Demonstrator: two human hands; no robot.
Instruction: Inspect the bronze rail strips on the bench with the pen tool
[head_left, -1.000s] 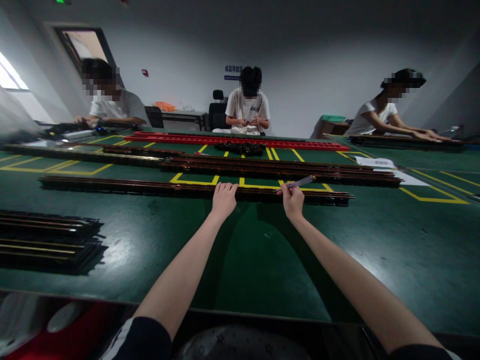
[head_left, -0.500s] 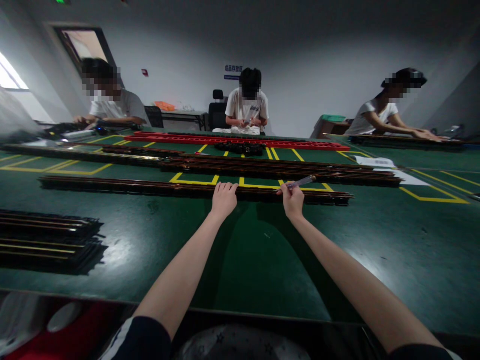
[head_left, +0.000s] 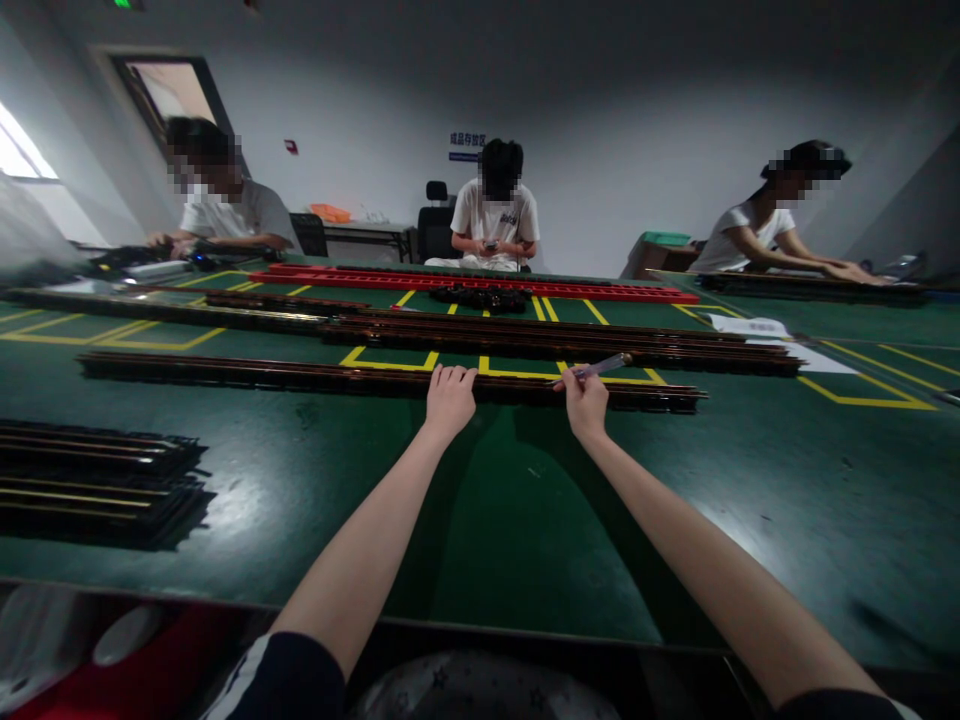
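A long, narrow black strip with thin copper-coloured lines lies crosswise on the green table in front of me. My left hand grips its middle, fingers curled over the top and far edge. A little to the right, my right hand is closed around a slim pen-like tool with a translucent purplish handle. The tool slants, its butt end up to the right and its thin tip low at the strip; whether the tip touches is too small to tell.
More black strips lie just beyond, and a stack sits at near left. Farther back are a red ladder-like frame, a dark heap and white papers. Three people sit around the table.
My hands, the strip and the tool keep practically the same position. The person across the table has shifted their hands slightly.
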